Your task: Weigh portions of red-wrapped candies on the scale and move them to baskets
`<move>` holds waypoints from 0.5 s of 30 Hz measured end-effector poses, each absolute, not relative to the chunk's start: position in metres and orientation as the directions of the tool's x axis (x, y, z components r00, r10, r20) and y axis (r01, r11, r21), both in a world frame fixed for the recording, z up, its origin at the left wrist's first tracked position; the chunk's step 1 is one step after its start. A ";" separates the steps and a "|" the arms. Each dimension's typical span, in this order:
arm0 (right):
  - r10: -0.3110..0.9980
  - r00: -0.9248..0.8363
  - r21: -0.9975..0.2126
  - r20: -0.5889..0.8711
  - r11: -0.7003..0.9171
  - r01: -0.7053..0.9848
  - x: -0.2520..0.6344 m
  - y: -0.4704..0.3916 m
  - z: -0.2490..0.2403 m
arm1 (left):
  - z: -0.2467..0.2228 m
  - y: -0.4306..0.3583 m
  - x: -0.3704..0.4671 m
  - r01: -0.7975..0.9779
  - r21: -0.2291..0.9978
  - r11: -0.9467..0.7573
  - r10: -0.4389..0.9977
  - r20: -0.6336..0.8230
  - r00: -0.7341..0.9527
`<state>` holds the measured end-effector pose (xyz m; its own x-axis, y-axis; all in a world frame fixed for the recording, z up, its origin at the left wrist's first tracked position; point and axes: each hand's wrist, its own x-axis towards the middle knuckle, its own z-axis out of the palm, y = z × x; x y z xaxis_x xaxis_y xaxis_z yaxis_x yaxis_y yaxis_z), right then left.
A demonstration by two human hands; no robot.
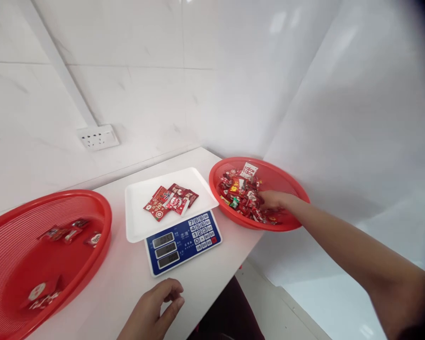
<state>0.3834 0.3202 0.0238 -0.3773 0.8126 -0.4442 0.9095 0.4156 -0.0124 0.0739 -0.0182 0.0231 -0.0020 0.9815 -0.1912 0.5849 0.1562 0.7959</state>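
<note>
My right hand (270,200) reaches into the right red basket (286,182), among a heap of small wrapped candies (245,196), mostly red. Its fingertips are hidden in the pile, so I cannot see whether they grip anything. Over the table's front edge hovers my left hand (157,307), fingers loosely curled with a gap to the thumb and nothing in it. Just beyond it stands a digital scale (184,243) with a blue keypad panel and three displays. Several red packets (168,203) lie overlapping on its white tray (137,215).
At the left, another red basket (104,222) holds several scattered packets (56,232). The white table (127,283) meets a tiled wall behind and a smooth wall at the right. A socket (98,138) is fixed to the back wall. The right basket overhangs the table's right edge.
</note>
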 end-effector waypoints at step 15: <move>0.948 -0.281 -0.018 -0.146 0.282 0.959 0.382 0.313 0.049 | 0.033 -0.032 0.064 0.558 0.790 0.255 0.956 -0.291 -0.025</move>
<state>0.3820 0.3131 0.0489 -0.2811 0.9484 -0.1464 0.9594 0.2816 -0.0179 0.0639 -0.0324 0.0333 -0.0249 0.9563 -0.2914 0.5578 0.2552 0.7898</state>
